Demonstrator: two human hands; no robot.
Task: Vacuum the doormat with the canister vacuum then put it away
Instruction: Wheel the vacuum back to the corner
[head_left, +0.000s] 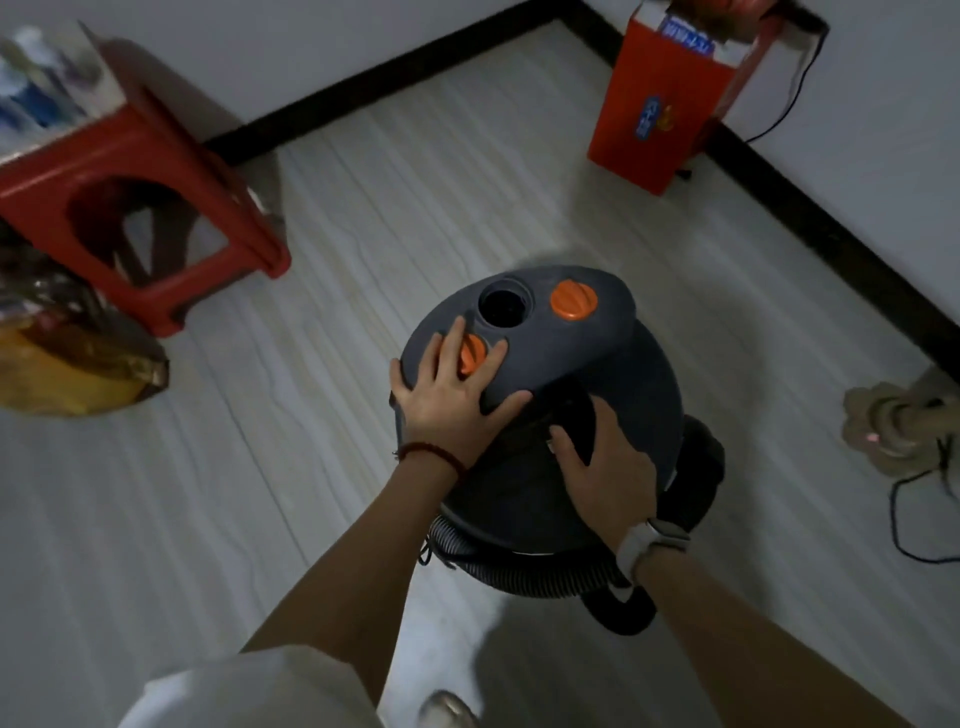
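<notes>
Both hands' fingers (445, 358) flat on canister vacuum (582, 358)

Blurred bottles (36, 88) on the stool; vacuum's base hidden beneath its lid (545, 332).

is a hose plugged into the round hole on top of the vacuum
No, the hole on the vacuum is open and dark, with nothing plugged into it; the hose lies coiled low at its base.

Your vacuum (540, 405) stands mid-floor before you; a stool (140, 208) lies to its left, a box (670, 104) in the far corner, a mop (893, 421) right.
</notes>
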